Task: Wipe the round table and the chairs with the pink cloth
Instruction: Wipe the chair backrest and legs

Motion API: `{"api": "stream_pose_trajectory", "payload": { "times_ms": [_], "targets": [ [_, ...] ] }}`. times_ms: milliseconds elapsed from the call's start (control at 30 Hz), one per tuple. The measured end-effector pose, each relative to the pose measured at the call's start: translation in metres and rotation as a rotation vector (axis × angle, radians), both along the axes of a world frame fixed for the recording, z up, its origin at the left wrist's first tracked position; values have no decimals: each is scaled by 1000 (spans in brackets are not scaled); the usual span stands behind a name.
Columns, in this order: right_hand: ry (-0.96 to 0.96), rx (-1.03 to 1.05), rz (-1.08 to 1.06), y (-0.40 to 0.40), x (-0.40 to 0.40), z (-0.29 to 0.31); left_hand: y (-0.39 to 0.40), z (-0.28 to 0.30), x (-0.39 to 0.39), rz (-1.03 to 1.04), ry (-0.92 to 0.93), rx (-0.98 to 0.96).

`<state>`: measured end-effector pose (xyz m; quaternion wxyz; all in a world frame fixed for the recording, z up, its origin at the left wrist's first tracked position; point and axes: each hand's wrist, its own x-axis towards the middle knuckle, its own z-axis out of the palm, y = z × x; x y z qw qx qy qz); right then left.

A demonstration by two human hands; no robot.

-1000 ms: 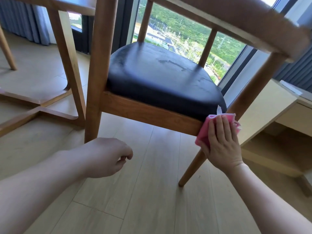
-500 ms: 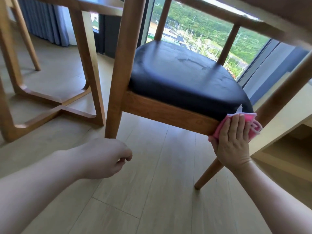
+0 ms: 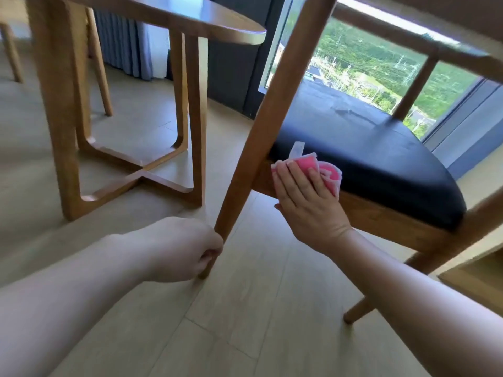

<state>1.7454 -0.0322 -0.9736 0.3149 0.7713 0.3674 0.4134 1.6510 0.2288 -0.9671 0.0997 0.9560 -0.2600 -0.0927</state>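
Right hand [image 3: 307, 202] presses pink cloth [image 3: 328, 172] flat against chair [image 3: 367, 164] seat rail; left hand [image 3: 185, 248] clenched, empty, beside chair's front leg.

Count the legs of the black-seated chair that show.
3. One leg slants left of the pink cloth, one shows beyond the right forearm, and one is at the right edge. A fourth may be hidden.

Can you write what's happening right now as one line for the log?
step: wiping chair | right hand: presses pink cloth on chair's wooden seat rail | left hand: curled, holds nothing | round table: untouched
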Motion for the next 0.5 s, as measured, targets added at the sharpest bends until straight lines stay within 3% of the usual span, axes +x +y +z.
{"api": "stream_pose_trajectory", "payload": {
  "times_ms": [233,500],
  "targets": [
    [12,-18,-54,38,-3,3,-9,0,0,-27,-11,26],
    [-3,-172,-128,-12,-17,10,-58,5,2,-111,-45,-13]
  ]
}}
